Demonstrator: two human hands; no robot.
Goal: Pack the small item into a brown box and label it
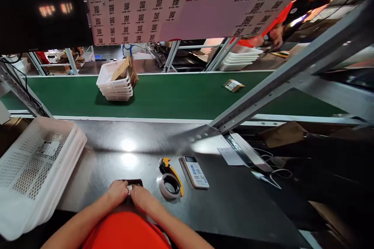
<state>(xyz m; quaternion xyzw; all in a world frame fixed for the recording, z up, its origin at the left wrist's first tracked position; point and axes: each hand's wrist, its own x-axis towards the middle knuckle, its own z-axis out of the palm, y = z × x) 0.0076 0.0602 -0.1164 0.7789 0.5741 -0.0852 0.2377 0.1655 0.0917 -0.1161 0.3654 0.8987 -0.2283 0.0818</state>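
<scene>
**Both hands meet over a dark flat piece at the bench edge**

The left hand and right hand come together on a dark flat piece lying on the steel worktable, fingertips pinching a small white item between them. Just right of the right hand sits a tape roll with a yellow-handled cutter; beyond it, a white handheld device. Left of the left hand stands a stack of white baskets. Farther ahead, a green conveyor carries more baskets.

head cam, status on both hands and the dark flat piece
Left hand and right hand both pinching small dark flat piece on steel bench. Tape roll beside right hand, apart. Nothing blocking.
</scene>
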